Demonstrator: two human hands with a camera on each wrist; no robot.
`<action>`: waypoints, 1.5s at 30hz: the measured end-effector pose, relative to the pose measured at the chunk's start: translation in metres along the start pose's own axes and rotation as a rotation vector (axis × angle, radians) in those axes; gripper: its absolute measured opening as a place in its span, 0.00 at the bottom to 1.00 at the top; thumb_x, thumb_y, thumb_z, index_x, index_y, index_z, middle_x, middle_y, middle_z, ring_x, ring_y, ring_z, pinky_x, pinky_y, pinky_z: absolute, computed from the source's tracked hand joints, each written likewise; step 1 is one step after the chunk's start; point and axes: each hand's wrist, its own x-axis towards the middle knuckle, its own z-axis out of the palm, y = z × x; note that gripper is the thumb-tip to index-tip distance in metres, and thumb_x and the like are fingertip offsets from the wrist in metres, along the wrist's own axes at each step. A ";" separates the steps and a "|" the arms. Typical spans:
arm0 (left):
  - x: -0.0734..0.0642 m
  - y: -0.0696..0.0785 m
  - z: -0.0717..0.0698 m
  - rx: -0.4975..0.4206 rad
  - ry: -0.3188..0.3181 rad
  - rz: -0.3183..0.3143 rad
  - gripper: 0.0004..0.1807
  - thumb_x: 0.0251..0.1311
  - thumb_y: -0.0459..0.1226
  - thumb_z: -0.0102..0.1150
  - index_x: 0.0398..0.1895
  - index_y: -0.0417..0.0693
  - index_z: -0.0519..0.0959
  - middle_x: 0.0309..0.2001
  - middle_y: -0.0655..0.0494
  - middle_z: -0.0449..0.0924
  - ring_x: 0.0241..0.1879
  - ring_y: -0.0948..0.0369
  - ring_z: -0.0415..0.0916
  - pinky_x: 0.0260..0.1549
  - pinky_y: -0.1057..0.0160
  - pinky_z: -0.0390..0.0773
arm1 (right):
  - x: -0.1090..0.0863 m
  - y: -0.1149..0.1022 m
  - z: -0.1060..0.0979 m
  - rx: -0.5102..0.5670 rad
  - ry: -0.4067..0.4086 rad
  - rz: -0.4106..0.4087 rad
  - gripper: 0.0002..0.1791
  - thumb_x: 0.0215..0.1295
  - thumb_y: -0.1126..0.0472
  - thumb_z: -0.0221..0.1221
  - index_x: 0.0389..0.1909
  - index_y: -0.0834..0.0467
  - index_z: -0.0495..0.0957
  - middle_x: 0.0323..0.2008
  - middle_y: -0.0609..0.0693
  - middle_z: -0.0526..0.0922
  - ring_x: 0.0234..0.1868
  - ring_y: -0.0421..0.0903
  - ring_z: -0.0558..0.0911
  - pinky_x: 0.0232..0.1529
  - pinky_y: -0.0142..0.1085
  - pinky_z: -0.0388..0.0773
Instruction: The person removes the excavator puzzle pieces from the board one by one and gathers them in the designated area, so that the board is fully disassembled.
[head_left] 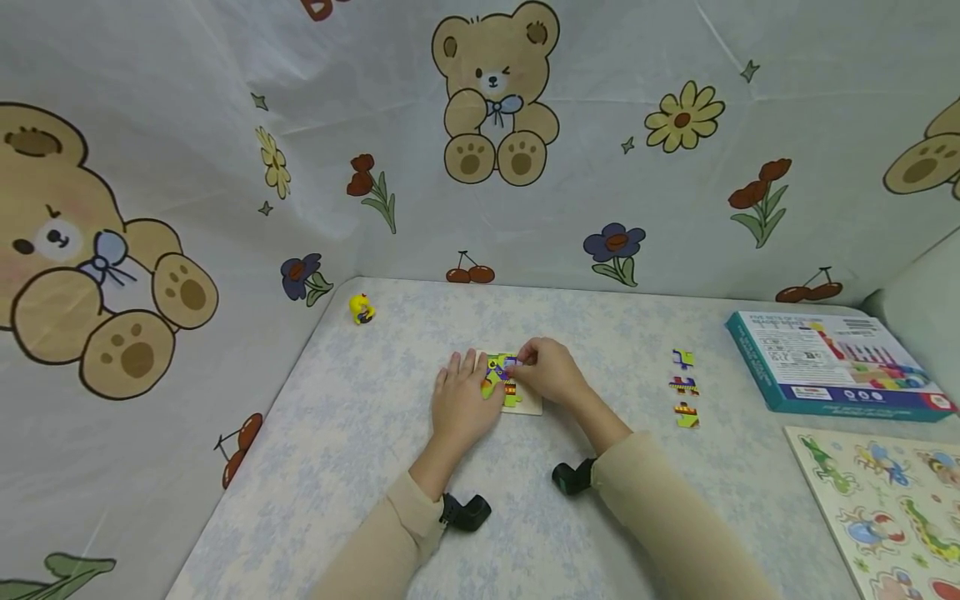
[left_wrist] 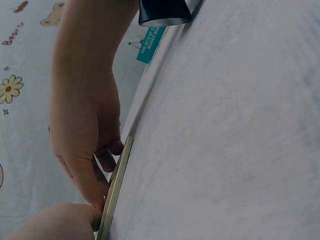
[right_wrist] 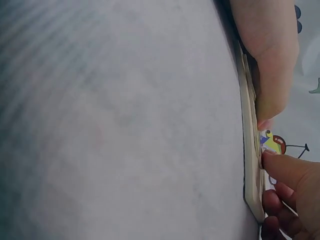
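Observation:
A small puzzle board (head_left: 531,406) lies on the table, partly filled with yellow-green, purple and red puzzle pieces (head_left: 512,397). My left hand (head_left: 463,406) rests on the board's left side, fingers extended and covering part of it. At the top right of the board, my right hand (head_left: 553,372) pinches a puzzle piece (head_left: 512,362) between thumb and fingers. In the right wrist view, a yellow and purple piece (right_wrist: 272,144) stands tilted above the board edge (right_wrist: 248,150). The left wrist view shows the right hand (left_wrist: 82,145) bent down to the board (left_wrist: 116,187).
Three loose puzzle pieces (head_left: 684,386) lie in a column to the right. Beyond them are a teal-edged box (head_left: 840,367) and an insect picture board (head_left: 832,500). A small yellow toy figure (head_left: 362,310) stands at the back left. A bear-print cloth (head_left: 555,225) hangs behind.

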 end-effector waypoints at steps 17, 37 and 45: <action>0.001 0.002 0.001 0.013 -0.007 -0.001 0.36 0.68 0.59 0.45 0.76 0.56 0.63 0.78 0.54 0.56 0.80 0.51 0.45 0.77 0.45 0.46 | 0.004 0.002 -0.003 0.127 -0.006 -0.004 0.12 0.65 0.56 0.65 0.48 0.52 0.79 0.36 0.51 0.82 0.35 0.46 0.78 0.33 0.33 0.73; -0.001 0.001 0.000 -0.016 0.003 0.001 0.36 0.69 0.58 0.44 0.76 0.53 0.61 0.78 0.53 0.54 0.80 0.50 0.43 0.77 0.45 0.45 | -0.004 0.068 -0.094 0.072 0.019 0.057 0.16 0.70 0.55 0.60 0.55 0.55 0.76 0.45 0.56 0.79 0.38 0.49 0.74 0.31 0.35 0.71; 0.000 -0.001 0.001 -0.019 0.008 0.006 0.36 0.69 0.58 0.45 0.76 0.53 0.62 0.78 0.53 0.55 0.80 0.50 0.44 0.77 0.45 0.46 | -0.009 0.103 -0.129 0.025 0.003 0.143 0.18 0.72 0.54 0.58 0.58 0.56 0.74 0.48 0.59 0.77 0.43 0.52 0.73 0.31 0.35 0.72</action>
